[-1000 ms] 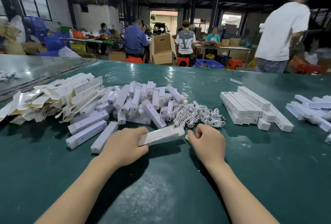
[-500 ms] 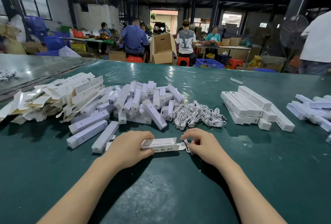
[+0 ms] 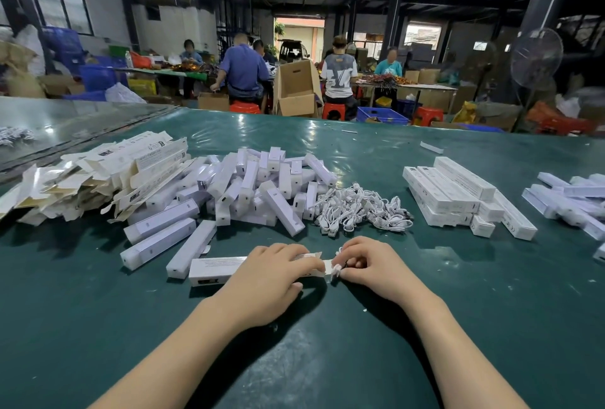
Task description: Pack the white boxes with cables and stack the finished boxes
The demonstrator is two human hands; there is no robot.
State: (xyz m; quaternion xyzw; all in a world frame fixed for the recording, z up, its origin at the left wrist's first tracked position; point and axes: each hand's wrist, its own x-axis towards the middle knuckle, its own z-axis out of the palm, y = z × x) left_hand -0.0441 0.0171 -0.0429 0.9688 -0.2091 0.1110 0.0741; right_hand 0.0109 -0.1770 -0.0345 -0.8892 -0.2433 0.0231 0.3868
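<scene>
- The green table (image 3: 425,326) fills the lower view, with workers seated at other benches well beyond it.
- An open cardboard carton (image 3: 296,87) stands tilted behind the table; its contents are not visible.
- At the left lies a spread of flattened cartons (image 3: 98,176), overlapping one another.
- Beside them, in the middle, is a loose heap of white boxes (image 3: 262,189) pointing every way.
- To the right, the finished boxes (image 3: 455,192) are stacked in layers, their long axes running away from the person and slightly leftward.
- A tangle of white cables (image 3: 360,209) sits between the heap and the stack.
- The held box (image 3: 212,269) is nearest the person, low over the table, its long axis running left to right; the closed end points left, and the open flapped end points right.
- The left hand (image 3: 271,277) lies over the box's right half, fingers curled round it.
- The right hand (image 3: 373,264) is at the open end, fingers curled, pinching a small coiled cable (image 3: 336,269).
- How far that cable is inside the box cannot be told.
</scene>
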